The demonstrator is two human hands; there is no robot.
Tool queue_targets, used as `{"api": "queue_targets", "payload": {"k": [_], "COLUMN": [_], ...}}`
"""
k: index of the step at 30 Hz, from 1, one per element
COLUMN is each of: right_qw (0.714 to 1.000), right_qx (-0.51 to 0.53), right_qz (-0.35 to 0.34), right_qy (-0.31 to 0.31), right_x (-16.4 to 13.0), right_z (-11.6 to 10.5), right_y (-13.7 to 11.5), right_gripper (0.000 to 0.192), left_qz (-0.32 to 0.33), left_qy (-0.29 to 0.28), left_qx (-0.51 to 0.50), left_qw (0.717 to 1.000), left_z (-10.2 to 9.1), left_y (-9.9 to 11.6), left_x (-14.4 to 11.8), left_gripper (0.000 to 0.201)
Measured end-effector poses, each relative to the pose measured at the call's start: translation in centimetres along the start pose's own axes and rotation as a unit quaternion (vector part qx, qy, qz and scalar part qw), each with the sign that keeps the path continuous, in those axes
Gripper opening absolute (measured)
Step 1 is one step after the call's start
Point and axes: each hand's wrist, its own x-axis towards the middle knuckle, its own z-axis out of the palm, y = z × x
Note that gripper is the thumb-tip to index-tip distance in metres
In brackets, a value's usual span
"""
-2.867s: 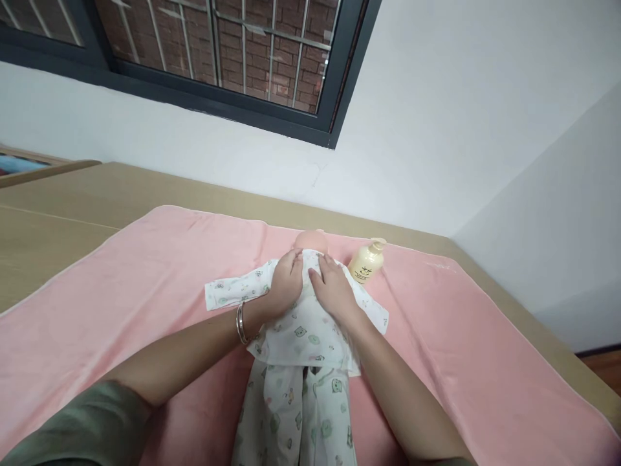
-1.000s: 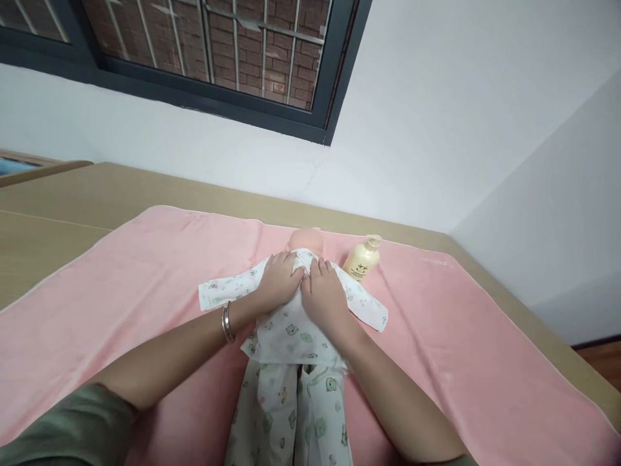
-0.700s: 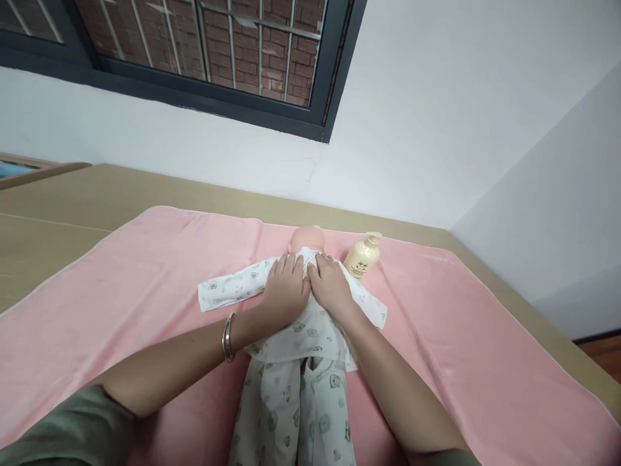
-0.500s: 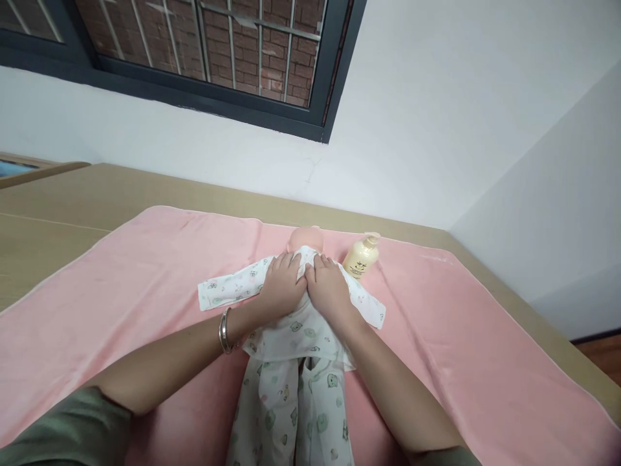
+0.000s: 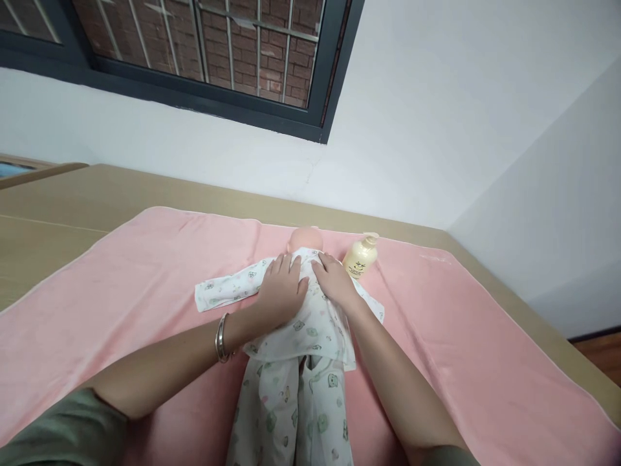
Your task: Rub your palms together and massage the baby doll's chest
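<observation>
A baby doll (image 5: 305, 240) lies on a pink blanket (image 5: 155, 259), its head at the far end. It wears a white printed shirt (image 5: 305, 333) with long sleeves spread to both sides, and printed trousers (image 5: 291, 414). My left hand (image 5: 282, 290) rests flat on the left side of the shirt's upper part, fingers stretched out. On the right side of the shirt, my right hand (image 5: 336, 281) lies with its fingers extended toward the doll's shoulder. A strip of shirt shows between the two hands. Neither hand grips anything that I can see.
A pale yellow pump bottle (image 5: 361, 256) stands on the blanket to the right of the doll. The blanket covers a wooden tabletop (image 5: 116, 188) that meets a white wall (image 5: 398, 129). Above is a dark-framed window (image 5: 208, 100) with bars.
My two hands have moved apart, the left one slightly down and left, the right one to the right. More of the shirt's chest shows between them.
</observation>
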Motion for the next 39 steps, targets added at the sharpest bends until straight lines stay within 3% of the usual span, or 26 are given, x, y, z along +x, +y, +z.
{"api": "queue_targets", "payload": {"k": [9,18,24,27,35,39], "right_qw": [0.994,1.0,0.996,0.995,0.999,1.0], "right_qx": [-0.097,-0.021,-0.091,-0.092,-0.037,-0.005], "right_qz": [-0.04,0.0,-0.02,-0.033,-0.006,-0.025], "right_qy": [-0.017,-0.007,-0.002,-0.016,-0.01,-0.009], "right_x": [-3.9,-0.1,-2.3,-3.3,-0.9,-0.2], "right_z": [0.7,0.0,0.5,0.5,0.8,0.5], "right_y": [-4.6,-0.1,-2.9,-4.0,-1.4,-0.3], "right_gripper": [0.059,0.051,0.057,0.06,0.057,0.052], "left_qz": [-0.04,0.034,-0.037,-0.048,-0.057,-0.042], "left_qy": [-0.09,-0.005,-0.063,-0.057,-0.028,-0.023], "left_qx": [-0.088,-0.008,-0.066,-0.084,-0.069,-0.03], "left_qw": [0.991,0.999,0.995,0.994,0.996,0.998], "left_z": [-0.7,-0.5,-0.7,-0.4,0.0,0.1], "left_y": [-2.8,0.5,-1.7,-2.3,-1.6,-0.5], "left_x": [3.1,-0.6,2.0,2.5,1.9,0.8], "left_gripper": [0.033,0.051,0.037,0.035,0.04,0.047]}}
